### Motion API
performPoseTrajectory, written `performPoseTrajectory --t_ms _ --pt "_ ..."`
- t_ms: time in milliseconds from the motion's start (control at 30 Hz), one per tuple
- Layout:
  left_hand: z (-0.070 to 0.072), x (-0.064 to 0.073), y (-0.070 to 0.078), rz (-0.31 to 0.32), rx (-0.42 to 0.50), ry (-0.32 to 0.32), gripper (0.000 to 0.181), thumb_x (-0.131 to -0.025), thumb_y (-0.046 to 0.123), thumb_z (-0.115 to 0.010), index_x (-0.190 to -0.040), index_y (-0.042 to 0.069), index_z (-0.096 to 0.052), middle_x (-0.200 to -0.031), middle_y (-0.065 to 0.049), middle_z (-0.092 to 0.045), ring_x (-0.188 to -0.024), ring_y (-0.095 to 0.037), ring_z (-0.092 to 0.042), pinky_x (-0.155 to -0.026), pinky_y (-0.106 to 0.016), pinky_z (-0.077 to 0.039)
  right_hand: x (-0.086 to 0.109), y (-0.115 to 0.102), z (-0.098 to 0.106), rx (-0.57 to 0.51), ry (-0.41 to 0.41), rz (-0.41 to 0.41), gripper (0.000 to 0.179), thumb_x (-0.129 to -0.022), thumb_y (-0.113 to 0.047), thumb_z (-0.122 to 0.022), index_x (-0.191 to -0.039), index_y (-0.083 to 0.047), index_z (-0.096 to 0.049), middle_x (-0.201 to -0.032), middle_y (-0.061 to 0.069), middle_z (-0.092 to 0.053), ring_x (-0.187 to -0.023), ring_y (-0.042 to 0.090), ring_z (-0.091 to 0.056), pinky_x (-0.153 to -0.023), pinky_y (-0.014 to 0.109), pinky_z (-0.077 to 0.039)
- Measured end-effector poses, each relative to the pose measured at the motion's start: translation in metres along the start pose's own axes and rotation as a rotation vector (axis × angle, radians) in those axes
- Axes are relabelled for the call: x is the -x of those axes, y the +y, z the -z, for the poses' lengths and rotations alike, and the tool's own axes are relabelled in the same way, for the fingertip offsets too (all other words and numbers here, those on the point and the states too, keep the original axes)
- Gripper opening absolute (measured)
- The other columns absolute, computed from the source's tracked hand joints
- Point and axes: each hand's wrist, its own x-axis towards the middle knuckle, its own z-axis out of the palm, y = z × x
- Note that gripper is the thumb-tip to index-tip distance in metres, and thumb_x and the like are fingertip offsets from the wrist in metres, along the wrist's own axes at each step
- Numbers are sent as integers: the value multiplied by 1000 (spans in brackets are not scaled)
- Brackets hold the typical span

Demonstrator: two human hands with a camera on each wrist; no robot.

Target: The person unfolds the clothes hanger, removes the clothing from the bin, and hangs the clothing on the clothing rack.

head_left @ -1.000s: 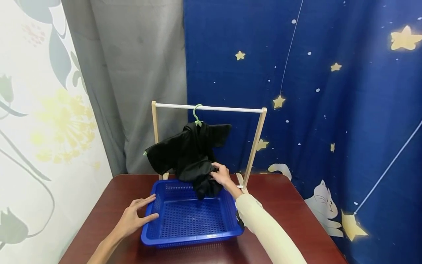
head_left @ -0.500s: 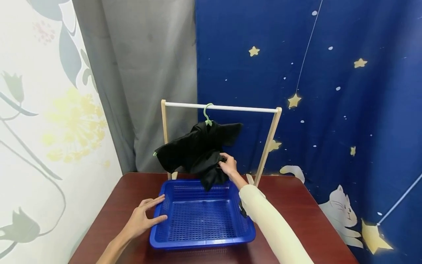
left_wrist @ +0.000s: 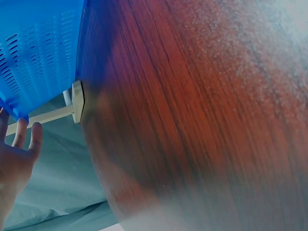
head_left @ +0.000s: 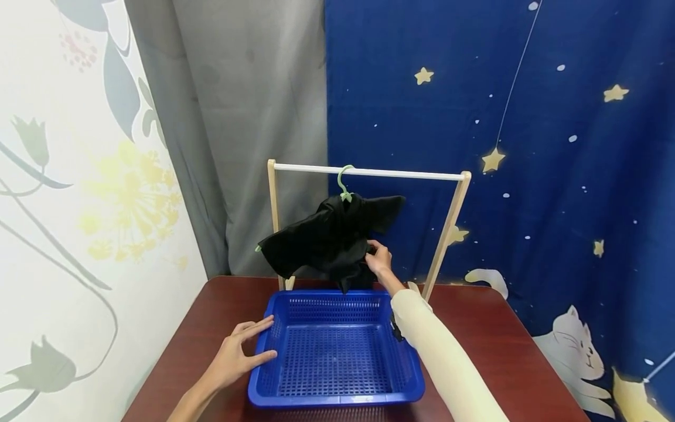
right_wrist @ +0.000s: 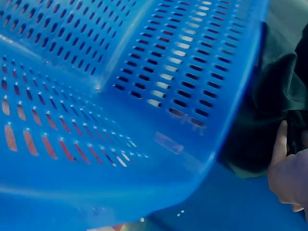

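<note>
A black short-sleeved shirt [head_left: 316, 237] hangs tilted on a light green hanger [head_left: 343, 181], hooked over the white bar of a small rack. My right hand [head_left: 378, 258] pinches bunched cloth at the shirt's lower right side. In the right wrist view, its fingers hold the dark shirt [right_wrist: 250, 130] beyond the basket rim. A blue perforated basket [head_left: 337, 400] stands in front of the rack. At its left rim, my left hand [head_left: 232, 357] rests with fingers and thumb extended and spread; in the left wrist view, fingertips of this hand [left_wrist: 14, 159] touch the basket's edge.
The rack's white bar [head_left: 411, 174] runs between two wooden posts, the right post [head_left: 448, 234] close to my right forearm. Beneath everything is a reddish-brown table [head_left: 490, 346]. A grey curtain [head_left: 258, 88] and a blue starry curtain [head_left: 390, 129] hang behind.
My right hand has raised the shirt's lower part from inside the basket to over its far rim. My left hand stays at the left rim. The head view has shifted, moving the scene rightward.
</note>
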Motion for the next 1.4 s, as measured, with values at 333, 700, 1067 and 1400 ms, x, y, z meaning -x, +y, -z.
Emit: performPoseTrajectory --t_ms 333,700,1067,1400 --pt "4 7 -2 8 14 -12 70 -82 41 -89 -144 19 -65 -145 13 -61 -129 -21 -46 -102 -65 -44 22 24 -7 112 -172 -39 37 -91 11 -62 -126 1 -69 -121 26 -66 -92 36 -72 -81 47 -61" --pt "0 2 -7 17 13 -37 72 -82 46 -88 -145 19 -63 -146 10 -61 -130 -22 -45 -101 -69 -44 33 28 18 135 -330 -106 36 -92 10 -66 -128 3 -66 -119 25 -68 -96 38 -73 -81 44 -62" --pt "8 -15 -23 -19 -46 -20 73 -83 50 -86 -147 24 -61 -142 4 -64 -128 -22 -48 -97 -62 -48 30 16 44 188 -352 44 38 -89 -1 -78 -125 4 -70 -120 26 -72 -96 34 -74 -79 39 -61" --pt "19 -29 -41 -81 -139 2 79 -82 52 -87 -147 16 -61 -146 1 -62 -128 -21 -51 -99 -59 -48 38 19 77 315 -356 199 33 -97 -17 -74 -125 0 -70 -121 21 -72 -110 32 -72 -95 44 -55"
